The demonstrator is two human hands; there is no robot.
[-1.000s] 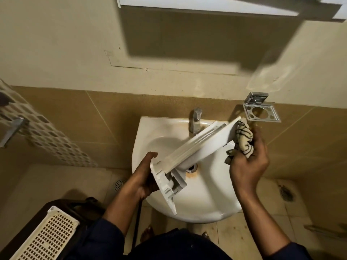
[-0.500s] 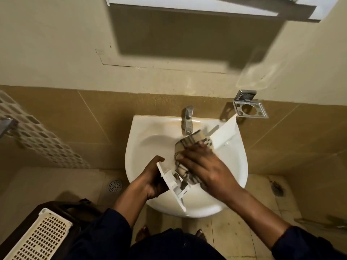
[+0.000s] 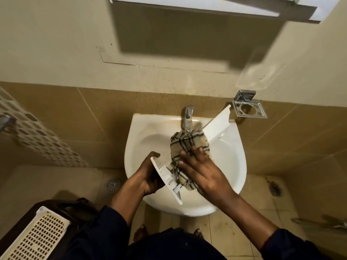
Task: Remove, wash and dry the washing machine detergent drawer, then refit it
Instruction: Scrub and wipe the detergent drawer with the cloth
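Observation:
The white detergent drawer (image 3: 217, 126) lies slanted over the white sink (image 3: 235, 158), its front panel low at the left and its far end raised toward the back right. My left hand (image 3: 148, 177) grips the front panel from behind. A cream cloth with dark stripes (image 3: 185, 145) is draped over the drawer's middle. My right hand (image 3: 201, 171) lies flat on the cloth, fingers spread, pressing it onto the drawer. Most of the drawer's middle is hidden under the cloth and hand.
A chrome tap (image 3: 188, 117) stands at the sink's back, just above the cloth. A chrome soap holder (image 3: 248, 108) is fixed to the tiled wall at right. A perforated white basket lid (image 3: 37, 235) sits at lower left. Floor drains (image 3: 113, 184) lie on both sides.
My right hand carried the cloth from the drawer's far right end onto its middle and now presses it flat there. The drawer's far end is uncovered again.

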